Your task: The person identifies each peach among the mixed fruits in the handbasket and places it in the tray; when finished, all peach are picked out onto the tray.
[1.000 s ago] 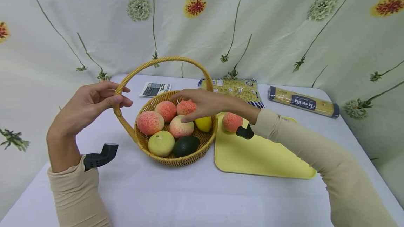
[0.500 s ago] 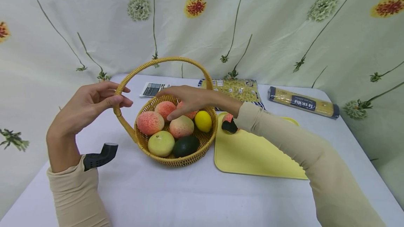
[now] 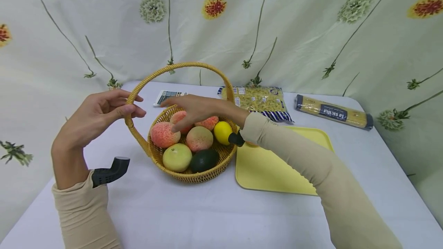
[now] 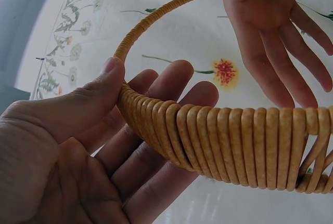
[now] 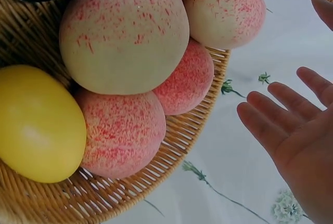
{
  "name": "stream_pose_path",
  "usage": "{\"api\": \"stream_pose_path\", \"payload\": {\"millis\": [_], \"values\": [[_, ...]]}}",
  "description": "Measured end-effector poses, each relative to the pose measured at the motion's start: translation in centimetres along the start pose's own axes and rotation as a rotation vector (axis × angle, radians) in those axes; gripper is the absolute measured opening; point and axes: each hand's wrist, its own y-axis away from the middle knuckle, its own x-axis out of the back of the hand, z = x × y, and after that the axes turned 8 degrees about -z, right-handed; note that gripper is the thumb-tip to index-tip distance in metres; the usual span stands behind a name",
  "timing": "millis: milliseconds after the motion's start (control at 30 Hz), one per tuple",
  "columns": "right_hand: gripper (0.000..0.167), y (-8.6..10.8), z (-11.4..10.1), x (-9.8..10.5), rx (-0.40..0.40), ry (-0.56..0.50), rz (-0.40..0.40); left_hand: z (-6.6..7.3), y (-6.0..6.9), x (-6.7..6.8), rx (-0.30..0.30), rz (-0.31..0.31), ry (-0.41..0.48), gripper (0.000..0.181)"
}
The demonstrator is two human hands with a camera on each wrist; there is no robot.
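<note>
On the white bench (image 3: 194, 214), before a floral cloth (image 3: 294, 30), stand basket (image 3: 199, 179) and tray (image 3: 273, 176); left grip (image 3: 94, 118) holds the handle (image 3: 188, 65); right grip (image 3: 197, 108), fingers extended, hovers near fruit (image 3: 199, 139).

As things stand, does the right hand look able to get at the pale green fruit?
Probably yes: the right hand appears to hold nothing, and nothing lies over the pale green fruit in the basket.

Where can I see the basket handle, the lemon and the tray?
Basket handle (image 3: 194, 64): head view, top of its arch.
Lemon (image 5: 41, 125): right wrist view, middle of its skin.
Tray (image 3: 271, 170): head view, its bare surface.
</note>
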Motion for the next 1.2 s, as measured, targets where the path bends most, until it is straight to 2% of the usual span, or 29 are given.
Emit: {"api": "stream_pose_path", "payload": {"millis": [200, 367, 667, 1200], "values": [[0.074, -0.6, -0.2, -0.5, -0.003, 0.004, -0.005, 0.1, -0.3, 0.1, -0.02, -0.01, -0.005, 0.021], [0.073, -1.3, -0.5, -1.0, -0.019, 0.022, -0.031, 0.2, -0.4, 0.1, -0.012, -0.015, -0.007, 0.021], [0.072, -3.0, -1.1, -2.3, 0.015, 0.06, -0.07, 0.2, -0.3, 0.1, -0.009, -0.011, -0.002, 0.02], [0.064, -4.2, -0.7, -3.6, 0.001, 0.125, -0.063, 0.1, 0.1, 0.0, 0.009, 0.0, -0.011, 0.02]]}}
